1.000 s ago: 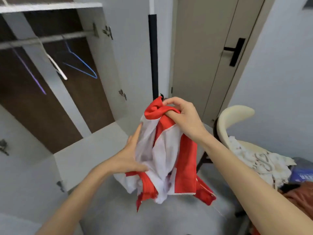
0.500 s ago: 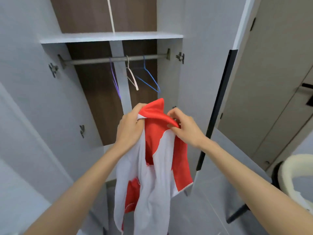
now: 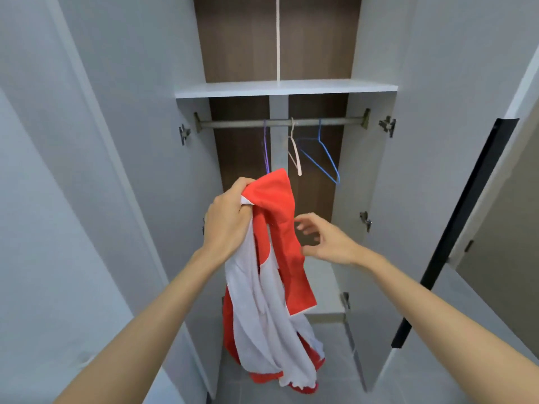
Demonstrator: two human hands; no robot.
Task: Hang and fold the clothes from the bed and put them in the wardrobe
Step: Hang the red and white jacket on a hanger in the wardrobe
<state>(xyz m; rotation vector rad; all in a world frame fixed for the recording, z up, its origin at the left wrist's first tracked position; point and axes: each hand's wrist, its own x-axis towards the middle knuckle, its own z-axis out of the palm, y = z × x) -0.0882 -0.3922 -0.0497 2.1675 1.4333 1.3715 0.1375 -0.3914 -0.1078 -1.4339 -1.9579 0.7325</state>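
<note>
left hand grips garment | right hand released it; fingers spread (just beside)

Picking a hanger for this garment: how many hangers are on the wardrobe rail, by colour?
Thin purple wire hanger: 1
Pale pink plastic hanger: 1
Blue wire hanger: 1
Total: 3

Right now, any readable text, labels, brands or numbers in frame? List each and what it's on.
None: no text can be read in this view.
The red and white garment gripped by the left hand shows no print or tag.
The wardrobe shelf, rail and hangers carry no lettering.
</note>
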